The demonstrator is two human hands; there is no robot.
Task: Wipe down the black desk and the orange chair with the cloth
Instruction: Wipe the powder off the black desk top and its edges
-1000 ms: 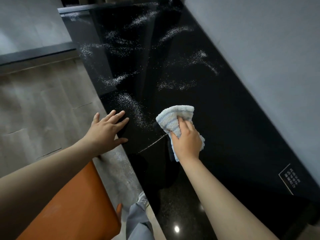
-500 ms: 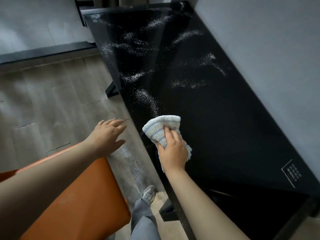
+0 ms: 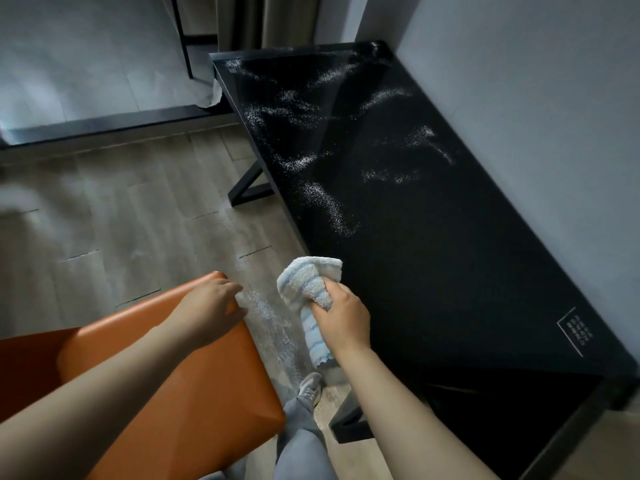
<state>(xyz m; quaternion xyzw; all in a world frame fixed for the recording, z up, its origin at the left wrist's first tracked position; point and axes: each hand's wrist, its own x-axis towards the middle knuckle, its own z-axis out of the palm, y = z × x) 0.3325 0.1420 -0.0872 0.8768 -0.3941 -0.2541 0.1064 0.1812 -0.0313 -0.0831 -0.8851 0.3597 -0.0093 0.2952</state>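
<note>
The black desk (image 3: 433, 271) runs along the right wall, its far half streaked with white powder (image 3: 325, 202). My right hand (image 3: 341, 320) grips a bunched white-and-blue cloth (image 3: 308, 282) just off the desk's near left edge, above the floor. The orange chair (image 3: 180, 393) stands at the lower left. My left hand (image 3: 211, 310) hovers over the chair's far right corner with fingers bent, holding nothing.
White powder (image 3: 273, 327) lies scattered on the wooden floor between chair and desk. My grey trouser leg and shoe (image 3: 308, 389) stand below the cloth. The desk's black X-shaped leg (image 3: 249, 188) shows at the far left side. A grey wall borders the desk's right.
My right hand dragged the cloth toward me and off the desk's left edge. My left hand left the desk edge and drew back over the chair. The view pulled back.
</note>
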